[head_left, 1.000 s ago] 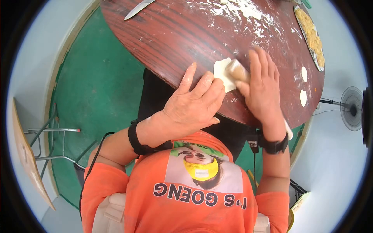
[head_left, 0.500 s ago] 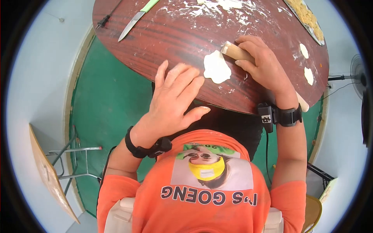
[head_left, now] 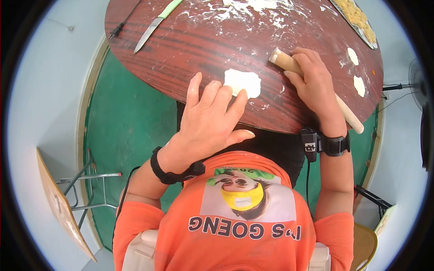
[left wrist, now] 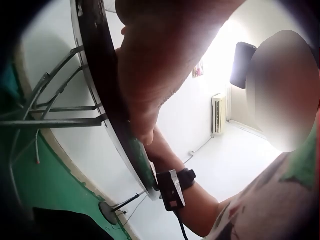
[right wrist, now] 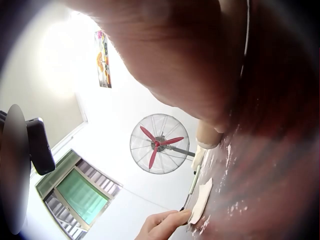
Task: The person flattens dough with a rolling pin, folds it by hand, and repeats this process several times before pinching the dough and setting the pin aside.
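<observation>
White flour point(head_left: 224, 16) streaks the table point(head_left: 199, 52) above green floor point(head_left: 126, 90); the right hand point(head_left: 315, 86) grips a rolling pin point(head_left: 284, 60); the left hand point(head_left: 208, 115), unclenched, touches dough point(head_left: 244, 80).

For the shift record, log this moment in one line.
left hand: touches edge of flattened dough; right hand: grips rolling pin, apart from that dough; knife: lying on table

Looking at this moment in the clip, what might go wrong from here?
1. The left hand has fingertips on the thin dough sheet, so it might stretch or tear if tugged unevenly.
2. Most of the white powder lies farther out on the table, with only specks near the sheet, so the dough may stick under the rolling pin.
3. The knife lies near the table's edge and could be knocked off.
</observation>
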A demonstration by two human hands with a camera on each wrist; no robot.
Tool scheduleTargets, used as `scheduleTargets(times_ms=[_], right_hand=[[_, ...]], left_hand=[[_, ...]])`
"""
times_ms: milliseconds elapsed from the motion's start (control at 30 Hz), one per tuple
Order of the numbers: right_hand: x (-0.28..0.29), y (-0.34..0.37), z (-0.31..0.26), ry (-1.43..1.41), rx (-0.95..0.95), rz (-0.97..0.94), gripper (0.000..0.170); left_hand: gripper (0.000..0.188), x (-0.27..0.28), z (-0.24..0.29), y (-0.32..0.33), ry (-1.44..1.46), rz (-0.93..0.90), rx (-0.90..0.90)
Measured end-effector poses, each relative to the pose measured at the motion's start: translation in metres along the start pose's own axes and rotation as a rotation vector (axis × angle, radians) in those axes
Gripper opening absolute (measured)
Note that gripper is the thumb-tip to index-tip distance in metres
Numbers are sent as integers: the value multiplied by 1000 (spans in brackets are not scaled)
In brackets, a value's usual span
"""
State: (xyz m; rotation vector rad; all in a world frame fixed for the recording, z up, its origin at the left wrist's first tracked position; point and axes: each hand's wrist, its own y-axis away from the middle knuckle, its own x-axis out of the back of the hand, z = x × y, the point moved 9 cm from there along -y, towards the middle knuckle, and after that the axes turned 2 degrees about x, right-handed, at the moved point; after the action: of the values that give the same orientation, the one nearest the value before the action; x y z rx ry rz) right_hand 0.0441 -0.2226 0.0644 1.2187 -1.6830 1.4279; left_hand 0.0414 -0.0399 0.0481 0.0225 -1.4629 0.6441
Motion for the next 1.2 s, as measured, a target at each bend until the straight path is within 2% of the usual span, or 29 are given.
scheduleTargets(times_ms=[100,200,267,300,367,400,467,567,633,700,733,800,833,1000,1133,1200], right_hand=[[6,1,-11,-38,9,-6,28],[15,-1,-36,-93,69,-12,30],[5,3,-65,-145,128,-53,33],[-6,7,-69,-99,142,-118,42],[-26,10,-76,100,133,-180,58],[-29,6,-74,97,141,-190,58],[-28,-9,-61,195,152,-154,70],[-39,-20,-36,91,181,-147,70],[-35,-28,-28,83,194,-135,64],[-30,-34,-26,-244,217,-191,51],[-25,-35,-29,-243,227,-199,51],[-22,-30,-36,-288,222,-260,36],[-23,-29,-38,-294,229,-264,36],[-19,-33,-18,-361,18,-241,25],[-15,-29,-38,-417,23,-277,28],[-21,-20,-71,-227,299,-250,45]], left_hand=[[71,8,-5,2,-31,73,-14],[69,-2,-9,8,9,-8,-42],[69,-7,-6,17,24,47,-43],[69,-6,-3,20,31,107,-43],[68,-9,-4,21,34,117,-21],[68,-11,-4,21,29,118,-25],[67,-11,-5,21,21,106,-20],[68,-8,-8,19,40,105,-13],[68,-5,-8,18,44,122,-17],[69,-5,-9,20,55,129,-8],[69,-4,-9,20,86,133,-13],[70,-5,-12,22,113,134,-5],[70,-5,-13,24,126,142,3],[70,-3,-8,21,141,169,1],[71,-8,-2,21,149,164,-8],[75,-11,-4,23,168,154,8]])
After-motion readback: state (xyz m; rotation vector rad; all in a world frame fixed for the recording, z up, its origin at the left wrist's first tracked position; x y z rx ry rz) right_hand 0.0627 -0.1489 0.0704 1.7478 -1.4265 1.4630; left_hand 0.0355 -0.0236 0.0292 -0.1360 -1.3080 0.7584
